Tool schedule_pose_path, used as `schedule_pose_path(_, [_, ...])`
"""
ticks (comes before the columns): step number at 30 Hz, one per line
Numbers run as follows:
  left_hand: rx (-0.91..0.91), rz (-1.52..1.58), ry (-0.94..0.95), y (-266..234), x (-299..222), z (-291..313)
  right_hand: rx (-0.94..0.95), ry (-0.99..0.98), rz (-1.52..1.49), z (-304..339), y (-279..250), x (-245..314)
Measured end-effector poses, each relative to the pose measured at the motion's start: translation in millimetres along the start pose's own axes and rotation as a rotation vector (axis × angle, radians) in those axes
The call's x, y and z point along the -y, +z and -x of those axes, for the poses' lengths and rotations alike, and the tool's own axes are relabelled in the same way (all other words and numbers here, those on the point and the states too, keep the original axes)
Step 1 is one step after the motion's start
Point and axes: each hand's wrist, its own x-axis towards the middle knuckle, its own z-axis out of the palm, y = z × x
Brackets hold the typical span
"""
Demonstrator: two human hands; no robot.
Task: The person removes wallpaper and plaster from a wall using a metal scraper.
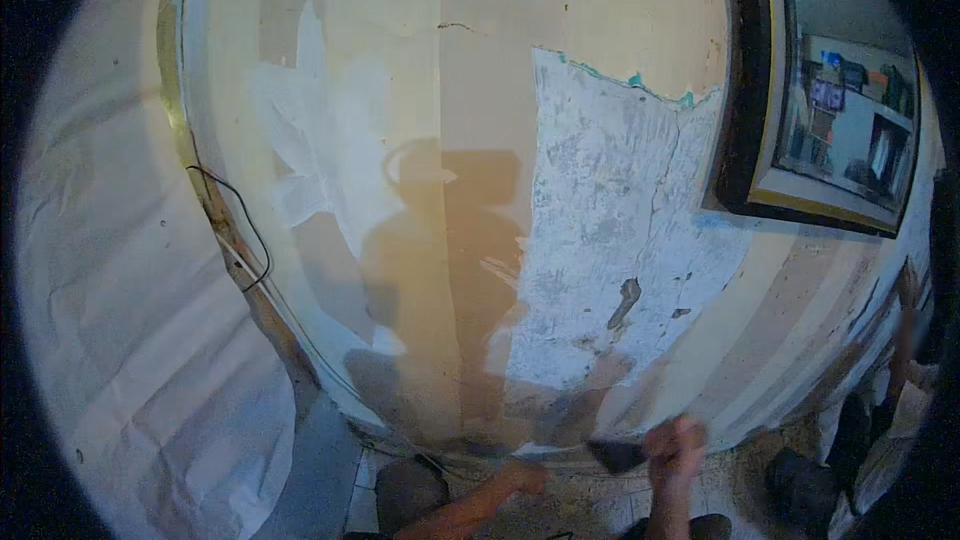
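Note:
My right hand (678, 445) is closed around a scraper with a dark, wide blade (615, 455), held low in front of the wall. The tool and hand are somewhat smeared by motion, and the handle is hidden in my fist. My left hand (525, 477) hangs low by the wall's foot, its fingers curled in, with nothing visible in it. Before me stands a striped wallpapered wall (480, 90). A patch of bare grey-white plaster (600, 220) shows where paper is gone, with a ragged greenish upper edge, a crack and small holes. My shadow falls across the wall.
A framed mirror (750, 90) hangs at the upper right, reflecting shelves. Creased pale sheeting (150, 290) covers the left side. A thin black cable (255, 225) loops beside the corner strip. Dark items (800, 485) lie at lower right on the floor.

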Motion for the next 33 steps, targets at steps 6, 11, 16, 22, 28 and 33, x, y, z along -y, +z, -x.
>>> schedule_pose_path(6, [0.225,0.057,-0.263,-65,-65,19,0.571,-0.662,-0.704,-86,130,141])
schedule_pose_path(11, [0.356,0.003,-0.427,-77,-69,14,0.411,-0.846,-0.668,-127,226,189])
schedule_pose_path(16, [0.037,0.232,-0.141,-44,-42,11,0.419,-0.753,-0.659,-133,287,180])
schedule_pose_path(22, [0.095,0.204,-0.121,-26,-30,2,0.271,-0.907,-0.643,-122,283,196])
schedule_pose_path(28, [0.135,0.222,-0.152,-23,-29,-2,0.249,-1.016,-0.697,-125,281,199])
schedule_pose_path(33, [0.159,0.234,-0.179,-21,-26,-3,0.369,-0.698,-0.521,-128,284,203])
